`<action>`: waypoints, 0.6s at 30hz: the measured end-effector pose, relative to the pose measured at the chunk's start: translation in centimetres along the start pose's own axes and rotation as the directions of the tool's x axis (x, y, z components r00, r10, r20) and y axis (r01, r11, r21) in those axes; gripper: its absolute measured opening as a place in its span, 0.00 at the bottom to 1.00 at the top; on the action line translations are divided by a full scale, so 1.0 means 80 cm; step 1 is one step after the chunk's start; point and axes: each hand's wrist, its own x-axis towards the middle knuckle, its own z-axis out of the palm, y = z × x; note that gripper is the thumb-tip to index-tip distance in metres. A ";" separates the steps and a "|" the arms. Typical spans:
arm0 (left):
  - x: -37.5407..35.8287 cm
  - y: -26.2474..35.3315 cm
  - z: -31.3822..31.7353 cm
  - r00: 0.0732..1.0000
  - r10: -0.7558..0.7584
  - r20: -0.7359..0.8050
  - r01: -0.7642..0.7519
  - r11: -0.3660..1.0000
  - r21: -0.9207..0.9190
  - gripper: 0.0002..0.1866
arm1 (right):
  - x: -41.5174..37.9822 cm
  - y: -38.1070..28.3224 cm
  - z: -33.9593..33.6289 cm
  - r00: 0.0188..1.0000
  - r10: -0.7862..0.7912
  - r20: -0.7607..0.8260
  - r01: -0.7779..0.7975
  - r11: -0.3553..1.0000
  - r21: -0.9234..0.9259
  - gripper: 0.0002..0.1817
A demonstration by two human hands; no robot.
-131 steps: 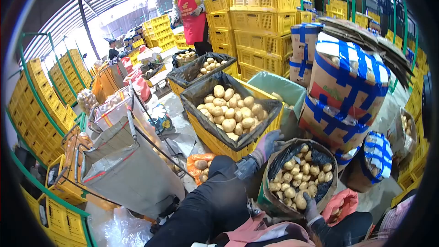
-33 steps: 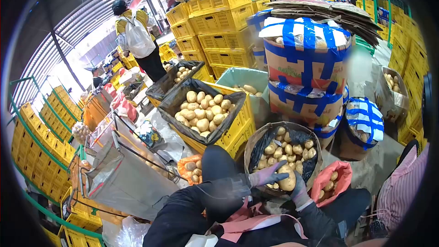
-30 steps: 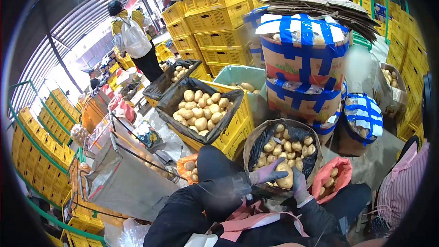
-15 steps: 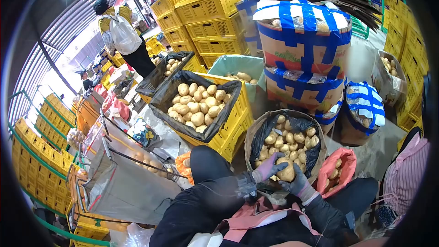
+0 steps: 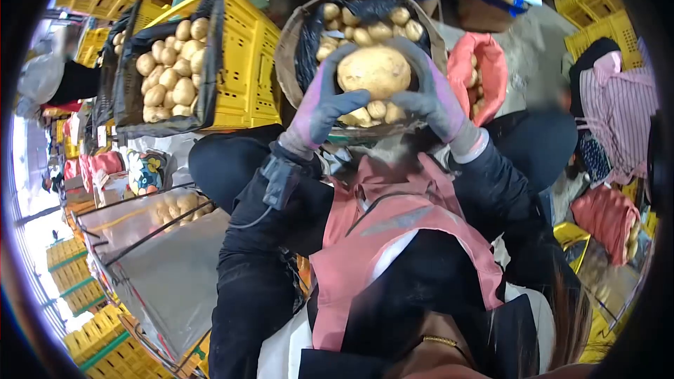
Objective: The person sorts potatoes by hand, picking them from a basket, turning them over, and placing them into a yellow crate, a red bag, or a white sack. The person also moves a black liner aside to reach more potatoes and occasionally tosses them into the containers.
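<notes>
One potato [image 5: 374,70] is held between both half-curled hands [image 5: 321,102]; a red bag [image 5: 491,74] is noted at the potato's three o'clock.

The large, oval, pale-tan potato [image 5: 374,70] is being held between the curled fingers of the left hand [image 5: 323,100] and right hand [image 5: 437,98], its long axis running crosswise, its specked side facing upward.
</notes>
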 end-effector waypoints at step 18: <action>0.012 -0.029 0.001 0.997 -0.042 -0.063 0.048 0.993 0.112 0.47 | 0.011 0.022 -0.032 0.970 0.240 0.025 -0.241 0.954 0.179 0.39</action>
